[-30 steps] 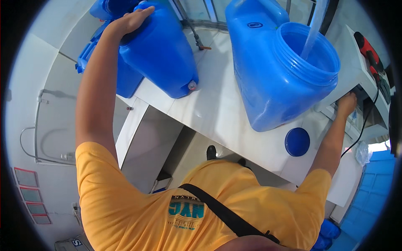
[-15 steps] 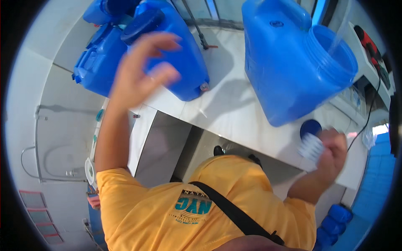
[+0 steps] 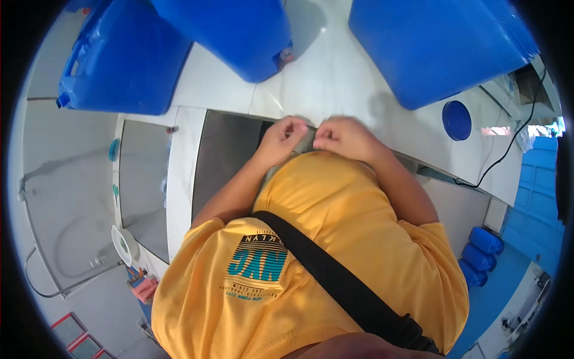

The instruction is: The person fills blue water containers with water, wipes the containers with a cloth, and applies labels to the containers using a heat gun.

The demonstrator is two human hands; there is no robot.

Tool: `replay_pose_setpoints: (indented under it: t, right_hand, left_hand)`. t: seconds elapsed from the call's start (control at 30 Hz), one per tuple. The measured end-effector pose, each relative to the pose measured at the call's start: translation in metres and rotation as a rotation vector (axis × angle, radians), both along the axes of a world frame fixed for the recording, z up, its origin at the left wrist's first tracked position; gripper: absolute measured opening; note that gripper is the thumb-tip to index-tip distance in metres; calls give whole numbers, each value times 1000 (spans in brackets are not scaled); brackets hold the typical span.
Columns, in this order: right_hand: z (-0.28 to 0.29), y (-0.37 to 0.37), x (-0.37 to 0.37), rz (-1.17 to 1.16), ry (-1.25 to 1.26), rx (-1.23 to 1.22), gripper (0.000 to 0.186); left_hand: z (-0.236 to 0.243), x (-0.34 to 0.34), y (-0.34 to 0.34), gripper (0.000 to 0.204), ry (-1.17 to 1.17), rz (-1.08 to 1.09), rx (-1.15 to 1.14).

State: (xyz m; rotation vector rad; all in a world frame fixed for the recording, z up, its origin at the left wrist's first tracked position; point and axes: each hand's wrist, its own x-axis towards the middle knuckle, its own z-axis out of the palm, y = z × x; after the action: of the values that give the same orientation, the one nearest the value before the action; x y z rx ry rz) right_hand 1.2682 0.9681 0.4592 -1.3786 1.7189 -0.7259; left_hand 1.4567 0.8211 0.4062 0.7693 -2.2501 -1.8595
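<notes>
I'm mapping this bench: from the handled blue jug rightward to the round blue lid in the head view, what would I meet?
Handled blue jug → middle blue jug → left hand → right hand → round blue lid

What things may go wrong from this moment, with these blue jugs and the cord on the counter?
The black cord curves down to the front edge of the counter, so the right arm might catch it.

The round blue lid lies loose beside the right-hand jug; the right hand could knock it off.

The middle jug has a small spout low down; a bump might perhaps make it leak.
</notes>
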Motion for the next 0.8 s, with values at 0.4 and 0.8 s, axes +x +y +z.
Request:
replay_pose_setpoints:
  t: [0.4, 0.8]
  right_hand:
    - [7, -20, -21, -309, -39, -12, 29]
    - [28, -14, -23, -239, -137, -75, 22]
  left_hand:
    - [-13, 39, -41, 34, 5, 403, 348]
    - [-2, 43, -26, 30, -27, 391, 322]
